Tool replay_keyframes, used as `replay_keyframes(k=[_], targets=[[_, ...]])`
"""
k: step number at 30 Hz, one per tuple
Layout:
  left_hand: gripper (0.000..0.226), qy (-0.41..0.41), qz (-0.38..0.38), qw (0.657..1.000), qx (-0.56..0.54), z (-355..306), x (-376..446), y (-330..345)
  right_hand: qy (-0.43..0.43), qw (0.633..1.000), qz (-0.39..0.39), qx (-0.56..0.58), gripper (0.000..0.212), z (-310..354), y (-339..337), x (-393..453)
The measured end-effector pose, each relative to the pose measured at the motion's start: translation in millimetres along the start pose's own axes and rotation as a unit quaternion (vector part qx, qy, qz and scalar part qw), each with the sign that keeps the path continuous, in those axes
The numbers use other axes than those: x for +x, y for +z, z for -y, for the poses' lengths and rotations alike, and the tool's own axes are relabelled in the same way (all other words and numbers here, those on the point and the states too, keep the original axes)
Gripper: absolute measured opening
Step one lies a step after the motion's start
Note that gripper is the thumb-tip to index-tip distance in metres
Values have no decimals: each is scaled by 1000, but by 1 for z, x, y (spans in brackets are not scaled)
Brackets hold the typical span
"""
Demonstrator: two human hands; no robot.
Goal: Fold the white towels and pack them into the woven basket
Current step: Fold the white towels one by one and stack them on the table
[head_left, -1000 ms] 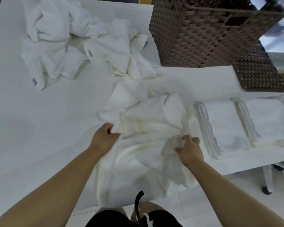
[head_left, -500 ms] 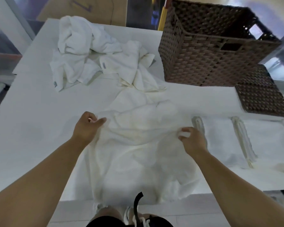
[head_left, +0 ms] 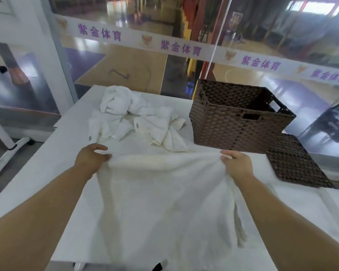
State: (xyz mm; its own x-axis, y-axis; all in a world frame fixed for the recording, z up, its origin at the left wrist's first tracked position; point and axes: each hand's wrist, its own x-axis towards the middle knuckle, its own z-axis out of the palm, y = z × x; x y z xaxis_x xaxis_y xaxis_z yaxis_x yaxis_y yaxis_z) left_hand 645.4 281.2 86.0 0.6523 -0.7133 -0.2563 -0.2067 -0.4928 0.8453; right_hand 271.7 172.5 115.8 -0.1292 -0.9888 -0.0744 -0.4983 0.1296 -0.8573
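A white towel (head_left: 160,196) hangs spread out in front of me, held up by its top edge. My left hand (head_left: 90,159) grips its top left corner and my right hand (head_left: 236,165) grips its top right corner. The lower part of the towel drapes down over the white table (head_left: 53,165). A heap of crumpled white towels (head_left: 133,120) lies at the far middle of the table. The brown woven basket (head_left: 237,122) stands at the far right, open at the top. Its inside looks dark.
A flat brown woven lid (head_left: 296,161) lies on the table just right of the basket. Edges of folded white towels (head_left: 241,229) show at the lower right, partly behind my right arm. Beyond the table is a glass wall with purple lettering.
Both hands have moved apart and lifted the towel off the table, stretching its top edge flat. My view has tilted up, so the basket and the heap now sit lower in frame.
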Motion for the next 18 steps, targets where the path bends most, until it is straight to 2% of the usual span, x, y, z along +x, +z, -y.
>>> replay_keyframes(k=[4, 8, 12, 18], targets=[[23, 43, 63, 987, 140, -15, -18, -16, -16, 998, -41, 46, 23, 28, -15, -16], [32, 19, 112, 976, 185, -14, -41, -26, -21, 995, -67, 71, 23, 39, -21, -39], [41, -3, 103, 989, 102, -5, -58, -34, -18, 994, -87, 70, 24, 41, -28, -59], [44, 61, 34, 997, 37, -18, -69, -54, -13, 992, -103, 65, 24, 40, -38, -79]])
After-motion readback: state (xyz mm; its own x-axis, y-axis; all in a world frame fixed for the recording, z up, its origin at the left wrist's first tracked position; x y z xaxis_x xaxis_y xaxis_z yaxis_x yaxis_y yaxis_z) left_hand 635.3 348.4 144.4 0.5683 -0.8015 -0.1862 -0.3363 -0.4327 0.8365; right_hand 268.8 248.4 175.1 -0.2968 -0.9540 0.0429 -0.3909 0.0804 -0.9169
